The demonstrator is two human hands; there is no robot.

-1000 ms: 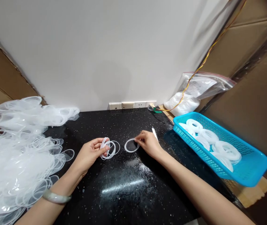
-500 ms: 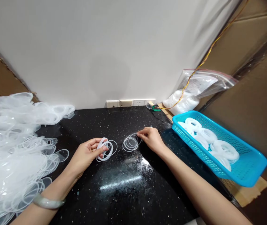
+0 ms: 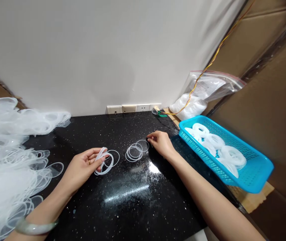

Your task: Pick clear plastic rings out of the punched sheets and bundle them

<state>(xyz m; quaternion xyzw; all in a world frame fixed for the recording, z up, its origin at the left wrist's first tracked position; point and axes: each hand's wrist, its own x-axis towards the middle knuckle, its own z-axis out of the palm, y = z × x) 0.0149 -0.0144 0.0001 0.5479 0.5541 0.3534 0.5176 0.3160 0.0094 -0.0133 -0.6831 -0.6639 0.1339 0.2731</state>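
Observation:
My left hand [image 3: 89, 164] is closed around a small bundle of thin translucent plastic rings [image 3: 107, 170], and one ring sticks out to the right of the bundle. A little further right, several overlapping rings [image 3: 130, 159] lie on the black speckled countertop [image 3: 87, 204]. One thin ring [image 3: 143, 151] is offset from this group toward my right hand [image 3: 161, 142]. The thumb and forefinger of that hand are pinched together at this ring's far right edge. On the left lies a large heap of similar translucent rings with filmy discs [image 3: 9, 170].
A blue plastic basket [image 3: 258, 177] with several coils of white rings [image 3: 214, 141] stands on the right. Behind it is a clear zip bag [image 3: 190, 105] beside a cardboard wall [image 3: 265, 100]. Sockets [image 3: 129, 108] and a yellow-red wire [image 3: 195, 82] are at the back.
The view has shifted slightly to the right. One ring now lies apart from the others on the counter, drawn toward my right hand. My left hand keeps its bundle.

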